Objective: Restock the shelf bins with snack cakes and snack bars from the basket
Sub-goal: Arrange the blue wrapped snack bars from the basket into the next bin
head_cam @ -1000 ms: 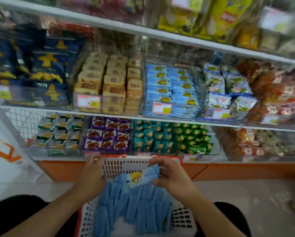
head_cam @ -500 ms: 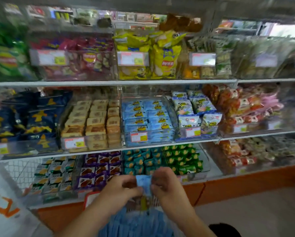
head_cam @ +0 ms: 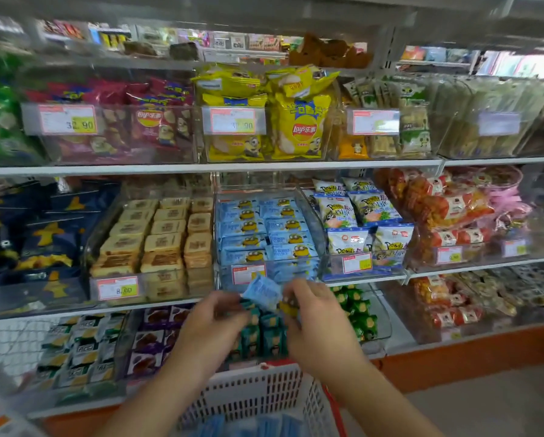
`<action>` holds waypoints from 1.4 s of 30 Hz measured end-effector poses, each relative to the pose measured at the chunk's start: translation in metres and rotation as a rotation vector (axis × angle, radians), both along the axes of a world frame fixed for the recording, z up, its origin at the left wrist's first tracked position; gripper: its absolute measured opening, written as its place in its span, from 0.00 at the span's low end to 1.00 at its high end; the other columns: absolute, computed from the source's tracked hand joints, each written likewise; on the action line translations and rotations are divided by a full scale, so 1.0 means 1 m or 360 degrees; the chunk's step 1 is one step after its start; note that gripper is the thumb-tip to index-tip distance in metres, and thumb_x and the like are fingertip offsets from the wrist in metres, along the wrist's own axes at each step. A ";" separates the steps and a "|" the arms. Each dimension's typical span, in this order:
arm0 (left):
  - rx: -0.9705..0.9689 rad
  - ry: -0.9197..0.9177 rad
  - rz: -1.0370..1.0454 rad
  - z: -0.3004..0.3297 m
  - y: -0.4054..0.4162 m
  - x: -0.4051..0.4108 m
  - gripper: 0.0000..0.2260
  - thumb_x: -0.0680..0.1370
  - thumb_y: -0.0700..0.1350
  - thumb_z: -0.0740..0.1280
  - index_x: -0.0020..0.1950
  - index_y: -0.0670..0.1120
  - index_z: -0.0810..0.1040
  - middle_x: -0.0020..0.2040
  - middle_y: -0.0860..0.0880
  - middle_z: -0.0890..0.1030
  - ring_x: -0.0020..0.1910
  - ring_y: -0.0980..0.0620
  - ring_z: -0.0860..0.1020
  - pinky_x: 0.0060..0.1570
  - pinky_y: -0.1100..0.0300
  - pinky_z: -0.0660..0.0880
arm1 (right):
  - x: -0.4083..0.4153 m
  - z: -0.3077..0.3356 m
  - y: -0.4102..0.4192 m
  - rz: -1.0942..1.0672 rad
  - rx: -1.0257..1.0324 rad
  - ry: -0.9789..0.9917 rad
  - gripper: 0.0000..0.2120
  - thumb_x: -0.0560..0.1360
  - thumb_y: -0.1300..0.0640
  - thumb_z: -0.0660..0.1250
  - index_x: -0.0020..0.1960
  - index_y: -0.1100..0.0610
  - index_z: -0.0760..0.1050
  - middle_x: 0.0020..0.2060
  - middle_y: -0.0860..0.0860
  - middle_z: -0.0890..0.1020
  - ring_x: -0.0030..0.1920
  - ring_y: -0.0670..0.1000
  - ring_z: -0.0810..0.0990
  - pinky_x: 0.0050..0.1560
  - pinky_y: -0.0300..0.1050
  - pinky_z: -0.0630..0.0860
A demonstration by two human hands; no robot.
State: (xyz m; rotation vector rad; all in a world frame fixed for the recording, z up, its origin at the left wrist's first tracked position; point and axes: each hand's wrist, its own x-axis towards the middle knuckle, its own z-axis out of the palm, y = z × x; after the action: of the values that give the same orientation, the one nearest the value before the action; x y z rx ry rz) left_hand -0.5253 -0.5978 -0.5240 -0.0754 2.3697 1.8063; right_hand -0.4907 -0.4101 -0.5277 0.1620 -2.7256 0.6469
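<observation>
Both hands hold up a light blue snack cake packet (head_cam: 263,291) in front of the shelf. My left hand (head_cam: 214,323) pinches its left end and my right hand (head_cam: 315,316) grips its right end, near the yellow cartoon figure. Just above it is the clear bin of matching blue packets (head_cam: 264,231) on the middle shelf. Below my arms sits the white and red basket (head_cam: 255,395), with more blue packets (head_cam: 251,427) showing at the frame's bottom edge.
Left of the blue bin is a bin of tan cake slices (head_cam: 157,244); to its right is a bin of white panda packets (head_cam: 359,228). The lower shelf holds green, purple and teal packets. Chip bags (head_cam: 299,121) fill the upper shelf. An orange plinth (head_cam: 472,361) runs along the floor.
Both hands have lifted the blue packet out of the basket and up toward the middle shelf. The view has tilted upward, so more of the upper shelves shows.
</observation>
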 end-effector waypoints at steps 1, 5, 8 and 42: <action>-0.0187 0.0205 -0.0043 0.006 -0.003 -0.013 0.14 0.78 0.44 0.74 0.62 0.57 0.78 0.57 0.58 0.82 0.52 0.56 0.82 0.56 0.49 0.80 | -0.018 0.008 0.003 -0.0024 0.0052 0.0033 0.14 0.76 0.61 0.69 0.56 0.49 0.69 0.49 0.45 0.73 0.53 0.49 0.69 0.46 0.44 0.67; -0.1432 0.1065 -0.0238 0.008 -0.019 -0.082 0.37 0.80 0.50 0.70 0.84 0.52 0.54 0.82 0.53 0.55 0.79 0.50 0.61 0.76 0.50 0.66 | -0.107 0.037 0.008 -0.0057 0.0240 -0.0003 0.16 0.75 0.64 0.70 0.59 0.53 0.71 0.54 0.51 0.78 0.58 0.55 0.71 0.47 0.46 0.66; -0.1826 0.1029 -0.0323 -0.001 -0.024 -0.112 0.37 0.84 0.53 0.59 0.85 0.47 0.41 0.85 0.50 0.40 0.84 0.49 0.43 0.82 0.48 0.44 | -0.164 0.044 -0.001 0.0006 0.0436 -0.0085 0.18 0.74 0.66 0.70 0.61 0.56 0.71 0.54 0.55 0.79 0.59 0.58 0.73 0.46 0.48 0.67; -0.1561 0.0368 -0.0480 -0.138 -0.125 -0.004 0.32 0.79 0.40 0.68 0.82 0.46 0.61 0.83 0.48 0.56 0.78 0.46 0.64 0.72 0.51 0.70 | -0.002 -0.135 -0.072 -0.0035 -0.0047 -0.0592 0.12 0.79 0.64 0.63 0.59 0.51 0.68 0.59 0.48 0.69 0.57 0.53 0.72 0.46 0.48 0.69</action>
State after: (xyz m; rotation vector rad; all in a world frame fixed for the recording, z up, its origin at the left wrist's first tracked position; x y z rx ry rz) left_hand -0.5292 -0.7227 -0.6620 0.3677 2.9736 0.4330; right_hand -0.4925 -0.4819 -0.6632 0.0029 -3.0635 0.7773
